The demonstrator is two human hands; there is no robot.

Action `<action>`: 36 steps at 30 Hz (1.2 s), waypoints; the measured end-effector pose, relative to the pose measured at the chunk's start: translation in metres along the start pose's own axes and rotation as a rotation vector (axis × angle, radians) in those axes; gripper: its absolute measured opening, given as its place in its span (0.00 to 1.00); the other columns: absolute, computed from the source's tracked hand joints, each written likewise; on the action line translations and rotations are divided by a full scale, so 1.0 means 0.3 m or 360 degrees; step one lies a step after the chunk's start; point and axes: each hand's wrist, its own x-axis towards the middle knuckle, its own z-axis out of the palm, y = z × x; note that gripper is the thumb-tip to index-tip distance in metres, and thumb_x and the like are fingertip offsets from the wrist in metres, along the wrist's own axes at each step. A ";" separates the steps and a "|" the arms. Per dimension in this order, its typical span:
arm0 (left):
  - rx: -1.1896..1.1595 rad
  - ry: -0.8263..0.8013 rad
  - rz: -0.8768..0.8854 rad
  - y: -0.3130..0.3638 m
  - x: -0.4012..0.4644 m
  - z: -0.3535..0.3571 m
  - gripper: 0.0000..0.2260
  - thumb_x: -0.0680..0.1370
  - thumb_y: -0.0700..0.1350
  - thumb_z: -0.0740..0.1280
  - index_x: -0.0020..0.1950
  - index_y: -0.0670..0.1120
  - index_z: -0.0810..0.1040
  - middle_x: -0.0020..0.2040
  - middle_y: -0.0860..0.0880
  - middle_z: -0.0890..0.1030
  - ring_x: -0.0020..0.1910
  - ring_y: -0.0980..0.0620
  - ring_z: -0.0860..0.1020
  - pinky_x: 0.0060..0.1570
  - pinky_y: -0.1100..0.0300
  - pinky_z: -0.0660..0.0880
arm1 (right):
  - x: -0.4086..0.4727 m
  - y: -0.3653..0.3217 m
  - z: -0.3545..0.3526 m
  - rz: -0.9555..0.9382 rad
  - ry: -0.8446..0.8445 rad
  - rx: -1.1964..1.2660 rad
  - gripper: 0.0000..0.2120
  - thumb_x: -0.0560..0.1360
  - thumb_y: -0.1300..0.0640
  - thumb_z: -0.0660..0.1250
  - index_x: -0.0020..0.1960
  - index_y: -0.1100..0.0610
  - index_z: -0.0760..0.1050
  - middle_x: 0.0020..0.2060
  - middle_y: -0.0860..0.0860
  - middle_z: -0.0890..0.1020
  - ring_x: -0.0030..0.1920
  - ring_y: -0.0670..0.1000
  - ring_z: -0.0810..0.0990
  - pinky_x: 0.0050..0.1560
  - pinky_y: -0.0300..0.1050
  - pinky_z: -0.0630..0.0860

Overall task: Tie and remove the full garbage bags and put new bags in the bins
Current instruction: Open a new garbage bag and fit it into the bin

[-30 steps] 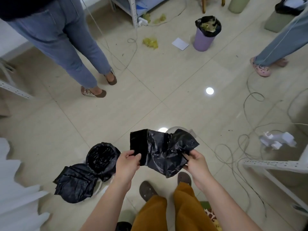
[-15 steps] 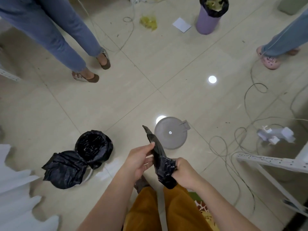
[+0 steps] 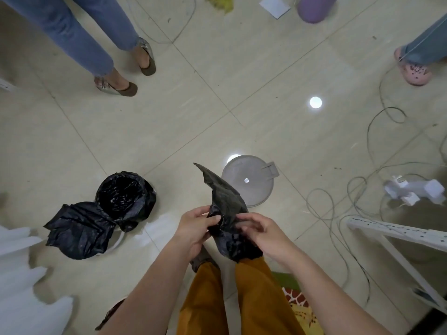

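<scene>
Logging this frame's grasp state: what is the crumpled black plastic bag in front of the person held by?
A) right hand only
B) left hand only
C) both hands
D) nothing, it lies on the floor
C: the left hand and right hand both pinch the crumpled black plastic bag above the floor.

Thin crinkled black plastic bag (image 3: 226, 209), glossy beige floor tiles (image 3: 217, 93), translucent lid (image 3: 249, 181), probably plastic
</scene>
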 end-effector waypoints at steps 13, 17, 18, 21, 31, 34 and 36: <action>-0.0623 0.0219 -0.0072 -0.086 0.126 -0.037 0.17 0.79 0.32 0.63 0.67 0.41 0.73 0.60 0.40 0.79 0.58 0.42 0.78 0.57 0.41 0.77 | 0.151 0.103 0.016 0.0835 -0.0082 0.0575 0.32 0.77 0.41 0.66 0.75 0.41 0.55 0.71 0.56 0.69 0.65 0.64 0.74 0.51 0.63 0.79; -0.0646 0.0267 -0.0075 -0.113 0.132 -0.052 0.19 0.79 0.29 0.61 0.69 0.42 0.71 0.60 0.39 0.78 0.56 0.42 0.79 0.55 0.42 0.78 | 0.151 0.136 0.027 0.0687 0.0148 0.1230 0.20 0.76 0.69 0.66 0.65 0.56 0.71 0.58 0.61 0.78 0.53 0.58 0.83 0.52 0.51 0.82; -0.0608 0.0282 -0.0081 -0.124 0.132 -0.055 0.19 0.79 0.29 0.61 0.69 0.42 0.71 0.59 0.39 0.78 0.55 0.42 0.79 0.55 0.43 0.79 | 0.150 0.138 0.028 0.0616 0.0236 0.1266 0.17 0.76 0.71 0.65 0.62 0.57 0.74 0.57 0.60 0.80 0.54 0.56 0.83 0.54 0.49 0.82; -0.0195 0.0434 -0.0108 -0.155 0.120 -0.061 0.22 0.76 0.31 0.67 0.69 0.43 0.69 0.57 0.39 0.79 0.51 0.44 0.81 0.47 0.50 0.81 | 0.143 0.126 0.023 0.0412 0.0356 0.1158 0.16 0.77 0.70 0.64 0.59 0.54 0.77 0.50 0.53 0.85 0.55 0.52 0.82 0.61 0.50 0.78; 0.0652 0.0241 0.0470 -0.113 0.088 0.020 0.13 0.77 0.43 0.69 0.62 0.48 0.77 0.58 0.49 0.79 0.54 0.54 0.78 0.48 0.65 0.76 | 0.125 0.088 0.013 -0.0094 0.0577 0.0431 0.24 0.71 0.62 0.75 0.57 0.38 0.73 0.54 0.38 0.76 0.54 0.43 0.77 0.48 0.37 0.81; 0.0129 -0.0162 0.0032 -0.083 0.074 0.073 0.12 0.79 0.47 0.67 0.62 0.46 0.77 0.55 0.46 0.82 0.53 0.48 0.82 0.48 0.57 0.80 | 0.116 0.083 0.005 -0.0023 0.0481 0.0766 0.23 0.69 0.63 0.77 0.56 0.40 0.77 0.50 0.43 0.82 0.53 0.47 0.81 0.51 0.42 0.82; 0.0011 -0.0320 -0.0059 -0.076 0.076 0.094 0.12 0.80 0.50 0.66 0.59 0.44 0.78 0.52 0.45 0.84 0.50 0.45 0.84 0.47 0.53 0.81 | 0.108 0.087 0.006 -0.0009 0.0345 0.0799 0.21 0.70 0.62 0.76 0.57 0.42 0.78 0.50 0.46 0.84 0.54 0.48 0.82 0.55 0.48 0.81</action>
